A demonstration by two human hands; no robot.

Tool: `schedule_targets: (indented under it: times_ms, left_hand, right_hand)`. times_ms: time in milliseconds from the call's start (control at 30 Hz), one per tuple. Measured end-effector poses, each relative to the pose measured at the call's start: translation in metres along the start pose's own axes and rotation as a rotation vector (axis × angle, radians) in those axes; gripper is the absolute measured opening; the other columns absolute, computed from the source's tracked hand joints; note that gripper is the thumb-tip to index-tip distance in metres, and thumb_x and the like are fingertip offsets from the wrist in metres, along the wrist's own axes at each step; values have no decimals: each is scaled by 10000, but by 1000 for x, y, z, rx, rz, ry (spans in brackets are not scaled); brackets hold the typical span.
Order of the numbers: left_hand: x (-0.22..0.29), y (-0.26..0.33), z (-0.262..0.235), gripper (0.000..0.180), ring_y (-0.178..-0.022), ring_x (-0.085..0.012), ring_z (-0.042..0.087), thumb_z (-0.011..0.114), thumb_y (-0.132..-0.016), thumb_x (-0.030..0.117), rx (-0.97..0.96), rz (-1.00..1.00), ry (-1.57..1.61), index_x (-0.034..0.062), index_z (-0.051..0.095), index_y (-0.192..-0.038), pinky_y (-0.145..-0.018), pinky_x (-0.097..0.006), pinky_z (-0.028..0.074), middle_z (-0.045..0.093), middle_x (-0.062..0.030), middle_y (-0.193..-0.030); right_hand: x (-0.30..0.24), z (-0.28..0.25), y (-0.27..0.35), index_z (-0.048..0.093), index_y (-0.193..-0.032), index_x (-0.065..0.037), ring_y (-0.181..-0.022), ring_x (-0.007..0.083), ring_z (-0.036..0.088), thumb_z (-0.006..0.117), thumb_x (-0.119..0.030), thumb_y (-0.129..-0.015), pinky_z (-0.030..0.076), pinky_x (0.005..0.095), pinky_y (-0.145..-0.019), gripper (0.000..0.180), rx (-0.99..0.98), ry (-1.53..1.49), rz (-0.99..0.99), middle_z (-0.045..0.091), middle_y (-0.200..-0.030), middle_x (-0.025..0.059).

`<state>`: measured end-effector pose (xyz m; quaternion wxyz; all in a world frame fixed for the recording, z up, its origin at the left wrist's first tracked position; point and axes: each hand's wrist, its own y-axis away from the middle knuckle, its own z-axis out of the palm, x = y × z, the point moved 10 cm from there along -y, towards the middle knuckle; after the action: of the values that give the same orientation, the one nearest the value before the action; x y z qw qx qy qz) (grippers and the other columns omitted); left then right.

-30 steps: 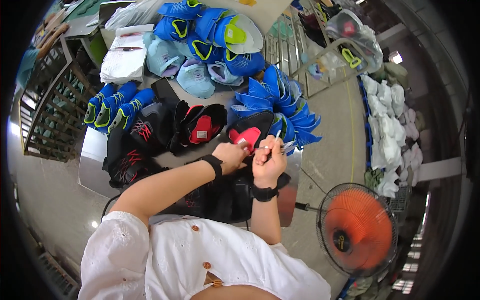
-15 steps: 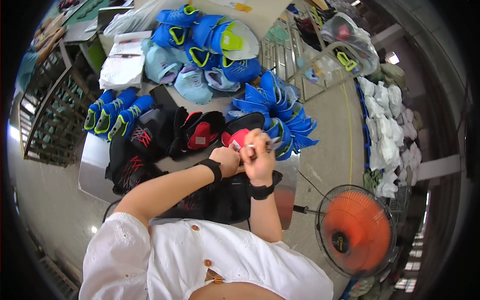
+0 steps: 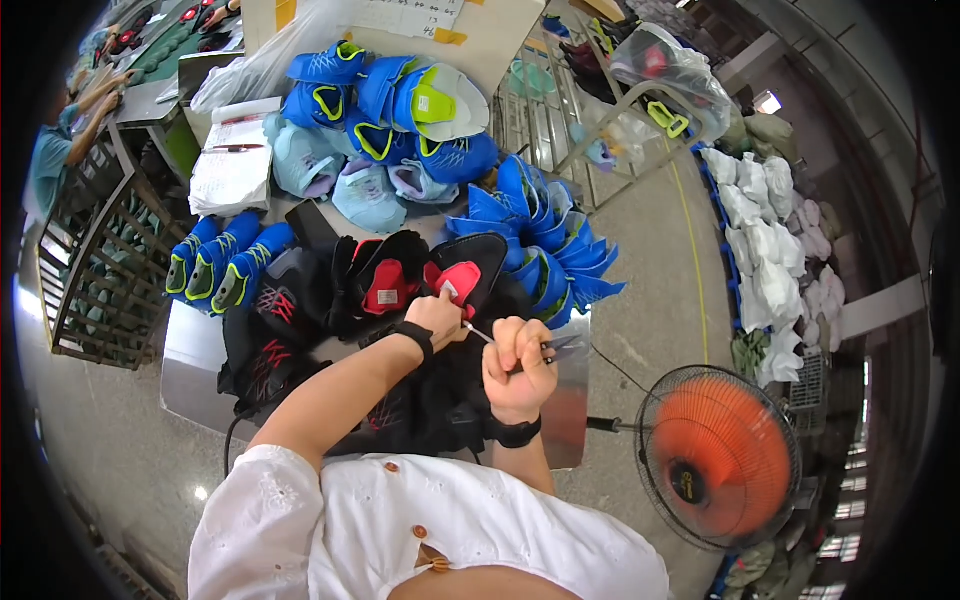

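Observation:
My left hand (image 3: 435, 318) pinches the edge of a black shoe upper (image 3: 487, 262) with a red inner piece and a small white label. Just right of it, my right hand (image 3: 520, 370) is closed round a slim metal tool (image 3: 480, 333). Its thin shaft points toward my left hand, and pointed silvery blades like those of scissors stick out on the other side of the fist. Whether these are one tool or two I cannot tell. Beside the held upper lies another black-and-red upper (image 3: 385, 285), and more black uppers (image 3: 275, 300) lie to the left.
Blue uppers (image 3: 545, 235) fan out at the table's right, with blue shoes (image 3: 440, 100) and light-blue ones (image 3: 365, 195) behind. A notebook (image 3: 230, 175) with a pen lies far left. An orange fan (image 3: 715, 455) stands right; a wooden rack (image 3: 115, 270) stands left. Another person (image 3: 55, 155) is far left.
My right hand has moved down and away from the upper, and the tool's shaft now shows between my hands. My left hand has shifted slightly left with the upper; the view has tilted.

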<state>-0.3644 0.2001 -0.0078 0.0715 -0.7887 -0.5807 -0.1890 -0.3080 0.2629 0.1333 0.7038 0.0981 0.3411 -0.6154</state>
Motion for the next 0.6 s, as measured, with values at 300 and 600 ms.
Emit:
schedule_targets:
  times_ms: [300,600]
  left_hand:
    - [-22,16,-2,527,-926,-349,574,566,-754,484,-169,37,61,153,522,-1162,-763,-442,476,468,-190,-1167]
    - [-46,178,-129,297,-834,-288,583,604,-738,195,289,160,273,88,582,-1014,-697,-353,484,539,-118,-1079]
  right_hand:
    - [-44,-144,37,445,-717,-55,-525,105,394,427,-209,-917,303,197,-416,253,626,39,-107,444,-626,26]
    - [-27,-254,41,514,-949,-3,-891,273,610,451,-114,-879,398,213,-444,146,762,469,241,595,-941,134]
